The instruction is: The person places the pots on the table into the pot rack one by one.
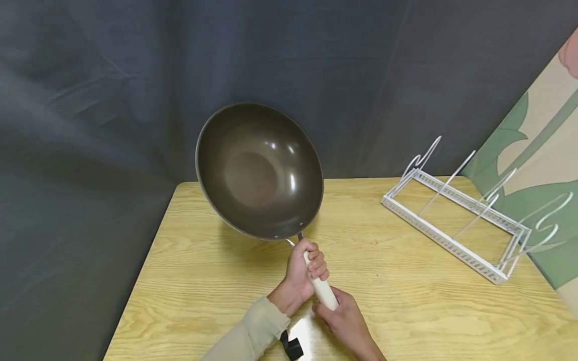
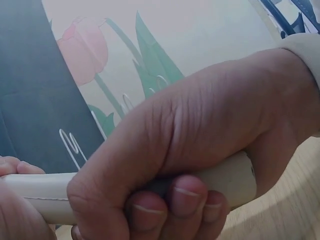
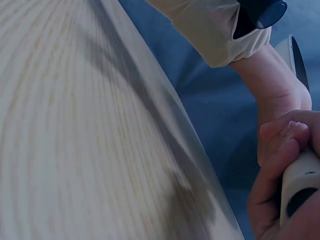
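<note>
A deep wok (image 1: 259, 170) with a brown inside and a cream handle (image 1: 322, 291) is tilted up, its bowl facing the head camera. It appears raised over the table, with a shadow below it. My left hand (image 1: 304, 273) grips the handle close to the wok, fingers wrapped around it. At the handle's far end, my right hand (image 1: 345, 321) holds on with thumb and fingers. The left wrist view shows the left hand (image 2: 190, 130) curled over the handle (image 2: 40, 192). In the right wrist view the right hand (image 3: 280, 170) closes around the handle's end.
A white wire rack (image 1: 451, 225) with upright looped dividers lies on the right side of the wooden table (image 1: 189, 281). Dark cloth (image 1: 361, 75) hangs behind and to the left. A tulip-patterned panel (image 1: 555, 165) borders the right side.
</note>
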A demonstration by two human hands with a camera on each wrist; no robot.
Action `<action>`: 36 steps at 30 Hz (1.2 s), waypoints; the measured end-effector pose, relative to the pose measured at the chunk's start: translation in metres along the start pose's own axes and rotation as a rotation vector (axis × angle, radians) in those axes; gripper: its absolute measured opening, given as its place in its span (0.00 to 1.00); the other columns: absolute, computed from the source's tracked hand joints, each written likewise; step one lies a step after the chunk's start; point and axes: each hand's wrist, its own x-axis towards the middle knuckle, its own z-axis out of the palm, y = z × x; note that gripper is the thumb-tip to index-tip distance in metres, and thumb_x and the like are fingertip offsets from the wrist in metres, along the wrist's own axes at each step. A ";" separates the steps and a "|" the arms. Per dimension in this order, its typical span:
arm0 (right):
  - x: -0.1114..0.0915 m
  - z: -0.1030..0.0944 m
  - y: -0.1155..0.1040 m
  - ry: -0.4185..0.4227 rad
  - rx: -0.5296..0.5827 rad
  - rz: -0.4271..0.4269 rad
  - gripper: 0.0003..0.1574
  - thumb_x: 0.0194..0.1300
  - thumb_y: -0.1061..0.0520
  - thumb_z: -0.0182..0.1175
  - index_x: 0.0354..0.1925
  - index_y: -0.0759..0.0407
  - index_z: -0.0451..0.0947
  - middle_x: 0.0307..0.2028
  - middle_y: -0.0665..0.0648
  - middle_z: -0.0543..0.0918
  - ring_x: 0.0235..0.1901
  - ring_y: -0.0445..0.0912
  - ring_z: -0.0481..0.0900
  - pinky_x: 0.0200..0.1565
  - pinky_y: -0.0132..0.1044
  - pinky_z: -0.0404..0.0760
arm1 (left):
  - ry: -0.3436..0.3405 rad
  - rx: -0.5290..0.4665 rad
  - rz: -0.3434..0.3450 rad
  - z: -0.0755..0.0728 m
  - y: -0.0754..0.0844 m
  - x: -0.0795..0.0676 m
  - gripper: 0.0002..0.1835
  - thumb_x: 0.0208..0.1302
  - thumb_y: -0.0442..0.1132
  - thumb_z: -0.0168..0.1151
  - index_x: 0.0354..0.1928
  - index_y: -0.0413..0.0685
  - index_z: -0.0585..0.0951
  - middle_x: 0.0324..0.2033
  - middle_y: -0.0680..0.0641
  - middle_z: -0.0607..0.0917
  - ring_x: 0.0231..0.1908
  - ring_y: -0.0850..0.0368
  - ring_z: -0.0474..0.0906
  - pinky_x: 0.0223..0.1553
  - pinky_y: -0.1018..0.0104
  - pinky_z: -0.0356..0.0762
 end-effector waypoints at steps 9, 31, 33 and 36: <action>-0.005 -0.002 0.000 0.062 0.120 0.003 0.09 0.55 0.63 0.65 0.29 0.67 0.73 0.13 0.55 0.70 0.10 0.42 0.65 0.12 0.30 0.66 | 0.017 0.089 -0.009 0.013 -0.005 0.008 0.15 0.55 0.42 0.47 0.14 0.56 0.58 0.06 0.58 0.59 0.07 0.67 0.55 0.12 0.73 0.57; -0.003 -0.008 0.000 0.190 0.283 0.026 0.14 0.56 0.61 0.64 0.24 0.65 0.68 0.11 0.53 0.67 0.08 0.40 0.61 0.09 0.29 0.62 | -0.028 0.248 -0.055 0.041 -0.015 0.029 0.11 0.49 0.36 0.48 0.15 0.53 0.60 0.08 0.56 0.58 0.08 0.65 0.54 0.12 0.72 0.54; -0.003 -0.009 0.000 0.199 0.283 0.030 0.14 0.57 0.61 0.63 0.24 0.65 0.68 0.11 0.54 0.67 0.08 0.40 0.61 0.09 0.29 0.62 | -0.026 0.257 -0.061 0.043 -0.017 0.031 0.11 0.49 0.36 0.48 0.15 0.53 0.61 0.07 0.56 0.57 0.07 0.65 0.54 0.12 0.72 0.55; -0.002 -0.011 -0.001 0.219 0.267 0.040 0.15 0.57 0.60 0.63 0.24 0.65 0.67 0.11 0.54 0.67 0.08 0.41 0.61 0.09 0.30 0.62 | -0.029 0.272 -0.074 0.046 -0.019 0.034 0.11 0.48 0.37 0.49 0.15 0.54 0.61 0.07 0.56 0.57 0.07 0.65 0.54 0.11 0.72 0.55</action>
